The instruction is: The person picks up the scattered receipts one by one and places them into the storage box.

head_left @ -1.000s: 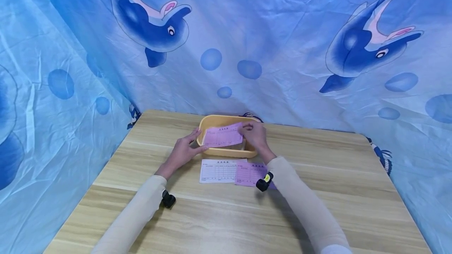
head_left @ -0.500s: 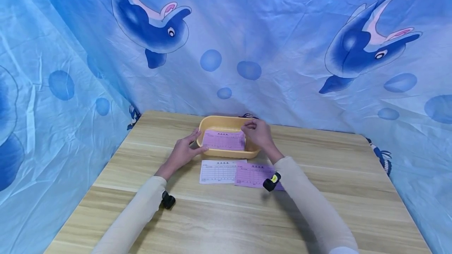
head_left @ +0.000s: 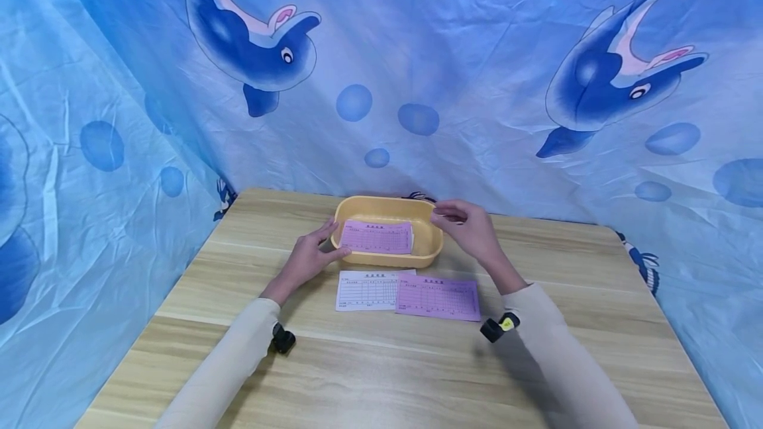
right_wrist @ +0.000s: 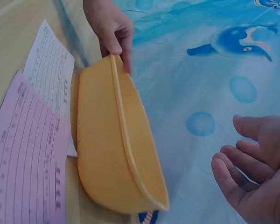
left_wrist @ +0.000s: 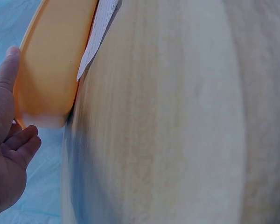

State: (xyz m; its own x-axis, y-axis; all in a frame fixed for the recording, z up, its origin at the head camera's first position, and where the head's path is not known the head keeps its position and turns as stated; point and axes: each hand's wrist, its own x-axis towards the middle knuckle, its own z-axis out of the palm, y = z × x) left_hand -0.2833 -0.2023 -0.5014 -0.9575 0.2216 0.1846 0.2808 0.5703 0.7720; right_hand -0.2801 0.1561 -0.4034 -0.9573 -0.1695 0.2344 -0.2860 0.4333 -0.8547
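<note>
A yellow plastic bin (head_left: 381, 260) stands near the back of the table. My left hand (head_left: 305, 260) holds its left end, with thumb and fingers at the rim. Inside the bin lies a pink printed slip (head_left: 377, 238), a white edge showing from under its right side. My right hand (head_left: 472, 229) is just beyond the bin's right end, its fingers loosely bent and nothing between them, as the right wrist view shows (right_wrist: 252, 168). In front of the bin, a white slip (head_left: 366, 291) lies partly under another pink slip (head_left: 438, 298).
The wood-grain table (head_left: 369, 376) reaches back to a blue curtain (head_left: 489, 151) printed with dolphins and bubbles. Dark tasselled cords (head_left: 645, 263) show along the table's edges.
The pink slip in my right hand was lowered into the bin and let go. My right hand then moved right, out of the bin. The left hand stayed in place.
</note>
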